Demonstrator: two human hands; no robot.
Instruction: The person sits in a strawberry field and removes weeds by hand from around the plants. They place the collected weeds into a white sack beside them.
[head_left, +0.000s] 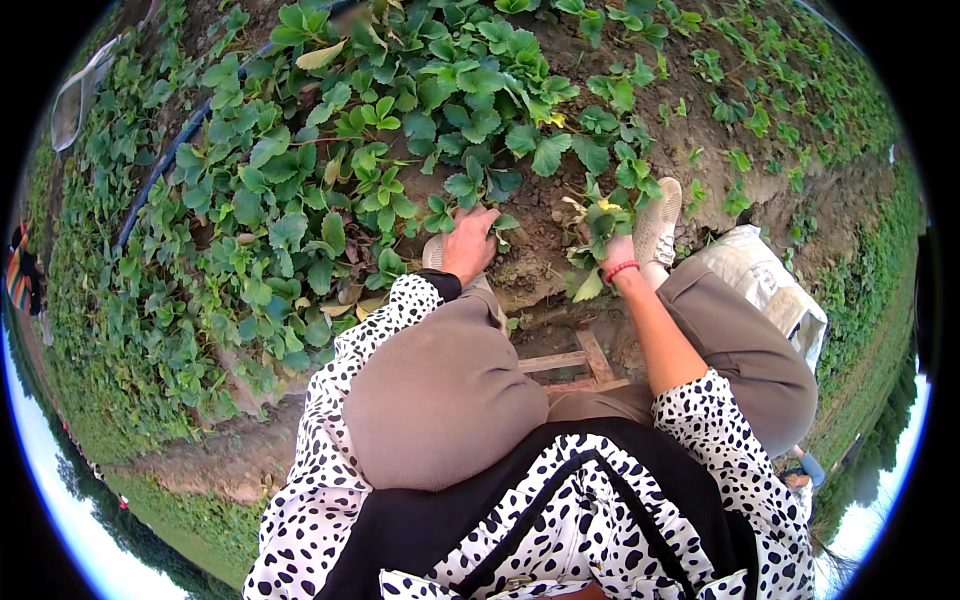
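Note:
Low green strawberry plants [470,85] with three-part leaves cover the soil before me. My left hand [468,242] reaches down at their near edge, its fingers curled among leaves at the base of a plant. Its fingertips are hidden, so what they grip cannot be made out. A little to the right, my right hand [618,250], below a red bracelet, is closed around a bunch of strawberry plants [603,222]. Some of the leaves in that bunch are yellowed, and several hang below the hand. Bare brown soil [535,235] lies between my two hands.
Under me is a low wooden stool [590,360]. A white sack [755,275] lies right of my right knee. My light shoe [657,220] stands beside the right hand. A dark hose [160,170] crosses the bed at left. Another person [805,468] appears at far right.

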